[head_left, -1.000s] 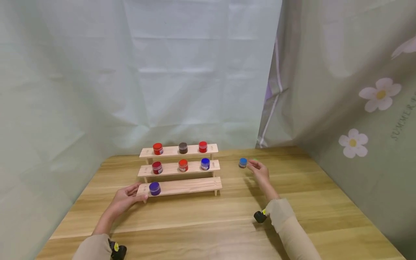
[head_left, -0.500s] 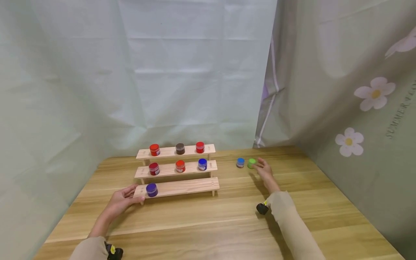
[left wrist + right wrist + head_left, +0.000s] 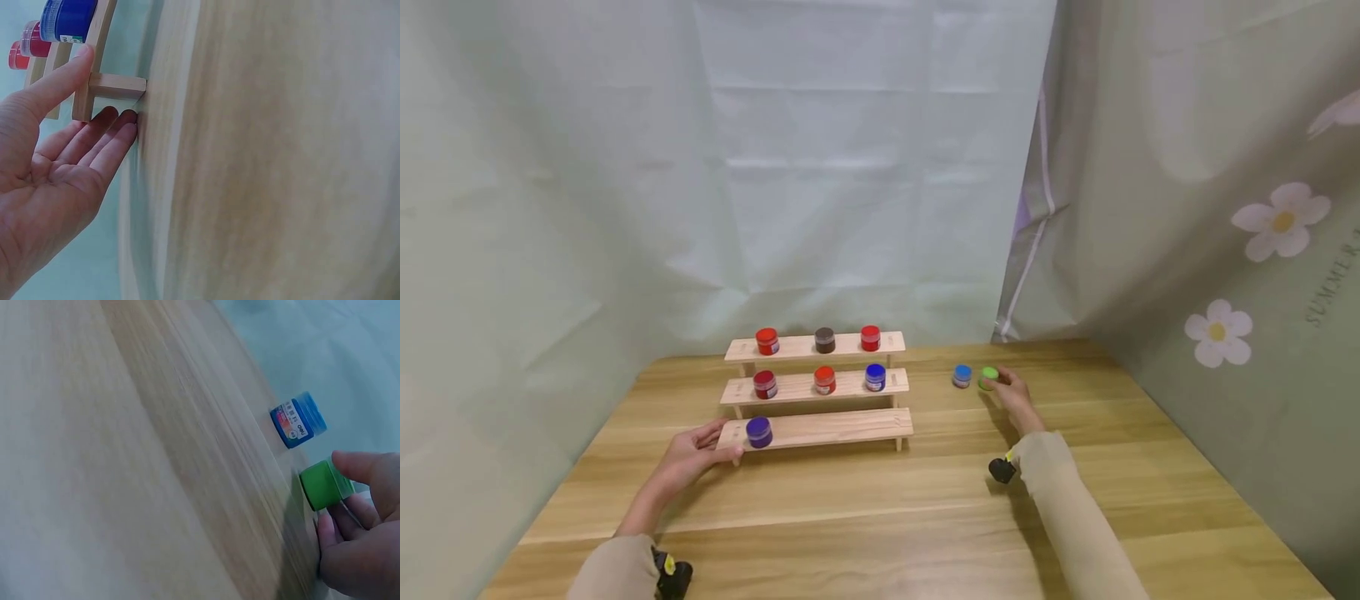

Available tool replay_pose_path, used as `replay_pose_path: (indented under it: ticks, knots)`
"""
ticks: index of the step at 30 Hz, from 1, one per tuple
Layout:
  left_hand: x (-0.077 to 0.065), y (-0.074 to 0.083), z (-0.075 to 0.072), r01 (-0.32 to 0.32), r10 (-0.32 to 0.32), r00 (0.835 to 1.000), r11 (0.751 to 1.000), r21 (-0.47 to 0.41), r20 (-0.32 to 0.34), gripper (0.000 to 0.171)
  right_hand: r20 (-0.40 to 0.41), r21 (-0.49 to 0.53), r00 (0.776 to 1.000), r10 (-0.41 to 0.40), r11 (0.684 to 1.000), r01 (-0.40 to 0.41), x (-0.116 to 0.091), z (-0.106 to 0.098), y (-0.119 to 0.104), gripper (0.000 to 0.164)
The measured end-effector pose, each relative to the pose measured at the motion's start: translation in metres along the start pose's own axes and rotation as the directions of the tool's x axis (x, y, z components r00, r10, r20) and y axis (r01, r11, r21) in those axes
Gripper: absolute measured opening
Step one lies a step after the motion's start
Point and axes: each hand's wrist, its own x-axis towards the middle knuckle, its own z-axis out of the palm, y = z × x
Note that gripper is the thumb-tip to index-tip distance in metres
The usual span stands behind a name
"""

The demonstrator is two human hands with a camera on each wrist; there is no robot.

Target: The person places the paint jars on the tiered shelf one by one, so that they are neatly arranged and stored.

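Note:
My left hand [image 3: 688, 458] holds the left end of the bottom step of a three-step wooden rack [image 3: 842, 427], thumb at the front edge and fingers behind. Beside that thumb stands a paint jar with a purple-blue lid [image 3: 759, 432]. My right hand [image 3: 1017, 398] has its thumb and fingers around a green paint jar [image 3: 322, 485] on the table; the right wrist view shows the thumb at its lid. A light-blue paint jar [image 3: 962, 377] with a label stands just left of the green one.
On the middle step are a dark-red jar [image 3: 765, 384], an orange-red jar [image 3: 824, 380] and a blue jar [image 3: 876, 377]. The top step bears a red jar [image 3: 767, 341], a dark-grey jar [image 3: 824, 340] and another red jar [image 3: 870, 337]. Cloth curtains [image 3: 835, 208] close off the back and sides.
My right hand has moved from beside the light-blue jar to the right and closed around the green jar, earlier mostly hidden behind it. My left hand stays at the rack's end.

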Motion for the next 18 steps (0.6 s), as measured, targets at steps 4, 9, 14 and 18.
replay_pose_path:
  ticks: [4,9,14,18]
  knots:
    - [-0.001,0.003,-0.001,0.000,0.001,1.000,1.000,-0.005,0.004,0.087,-0.027,-0.050,1.000,-0.014,0.999,0.013,0.000,0.001,-0.002,0.059]
    - [0.002,0.006,0.000,-0.013,0.013,1.000,1.000,-0.010,0.010,0.085,-0.066,-0.086,0.998,-0.025,0.996,0.020,-0.004,0.000,-0.004,0.055]
    - [0.001,0.005,0.001,-0.013,0.013,1.000,1.000,0.002,0.014,0.085,-0.081,-0.066,0.996,-0.034,0.997,0.028,-0.010,0.001,-0.002,0.050]
    - [-0.001,0.004,-0.001,-0.015,0.015,1.000,1.000,0.003,0.011,0.083,-0.055,-0.053,0.998,-0.037,0.998,0.034,-0.012,0.001,0.000,0.049]
